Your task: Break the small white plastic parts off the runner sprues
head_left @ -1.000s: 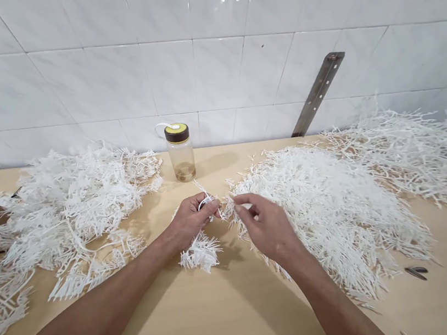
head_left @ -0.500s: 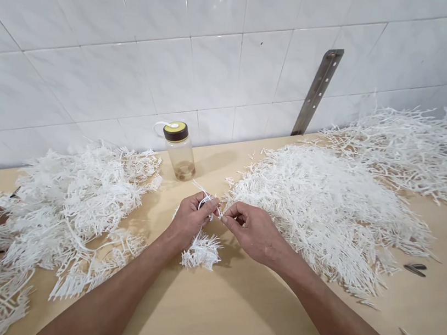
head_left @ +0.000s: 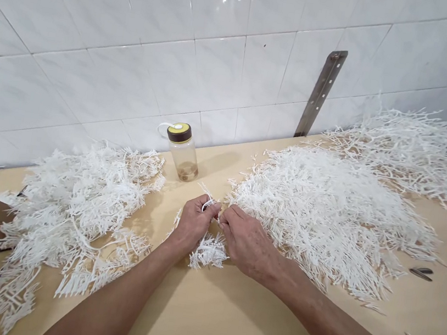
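No writing is legible on the bottle (head_left: pixel 183 151). Both hands meet mid-surface (head_left: pixel 234 324), knuckles up: left hand (head_left: pixel 193 224) and right hand (head_left: pixel 243 239) pinch a white plastic bunch (head_left: pixel 207 249) between the piles (head_left: pixel 76 208).

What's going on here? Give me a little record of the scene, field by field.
Setting: wooden table against a white tiled wall
Left hand: closed on a small white plastic bundle
Right hand: fingers pinched at the same bundle, touching the left hand
Left of hands: heap of white branched plastic pieces
Right of hands: larger heap of thin white pieces
Behind hands: clear bottle with brown and yellow cap, upright
On wall: metal strip
Far right: small dark tool, kind unclear
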The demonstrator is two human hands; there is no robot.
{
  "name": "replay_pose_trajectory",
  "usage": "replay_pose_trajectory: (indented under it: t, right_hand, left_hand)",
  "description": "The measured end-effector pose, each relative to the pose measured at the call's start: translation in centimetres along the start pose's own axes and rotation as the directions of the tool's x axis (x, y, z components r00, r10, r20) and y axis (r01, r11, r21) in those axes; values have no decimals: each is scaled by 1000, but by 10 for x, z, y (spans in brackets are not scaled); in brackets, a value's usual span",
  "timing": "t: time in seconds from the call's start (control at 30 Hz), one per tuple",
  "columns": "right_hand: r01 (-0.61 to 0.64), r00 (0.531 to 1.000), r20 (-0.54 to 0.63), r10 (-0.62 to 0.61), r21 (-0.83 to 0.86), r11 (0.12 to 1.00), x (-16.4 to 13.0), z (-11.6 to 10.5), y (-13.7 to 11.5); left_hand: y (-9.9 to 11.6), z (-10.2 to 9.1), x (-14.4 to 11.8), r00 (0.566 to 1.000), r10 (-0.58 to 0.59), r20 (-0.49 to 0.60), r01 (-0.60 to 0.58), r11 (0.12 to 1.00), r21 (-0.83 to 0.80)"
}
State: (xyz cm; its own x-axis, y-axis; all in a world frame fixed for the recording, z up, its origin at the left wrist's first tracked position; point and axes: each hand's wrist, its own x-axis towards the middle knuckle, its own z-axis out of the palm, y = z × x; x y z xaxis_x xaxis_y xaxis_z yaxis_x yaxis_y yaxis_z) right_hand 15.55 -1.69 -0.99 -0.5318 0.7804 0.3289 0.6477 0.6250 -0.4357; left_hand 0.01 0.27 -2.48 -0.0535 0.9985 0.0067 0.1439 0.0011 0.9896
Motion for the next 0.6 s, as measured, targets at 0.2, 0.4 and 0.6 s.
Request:
replay_pose_trajectory:
  t: [0.2, 0.4, 0.6]
  right_hand:
    - [-55, 997, -49, 57, 33, 998, -3, 4, 0]
    - [-152, 983, -74, 168, 190, 970, -5, 5, -4]
    - [-244, 959, -68, 274, 287, 926, 1, -9, 0]
  left_hand:
    - [9, 2, -7, 986, 145, -87, -118, 957, 265]
    - [12, 3, -8, 975, 183, -130, -133, 937, 324]
    - [14, -2, -7, 972, 214, -95, -183, 948, 261]
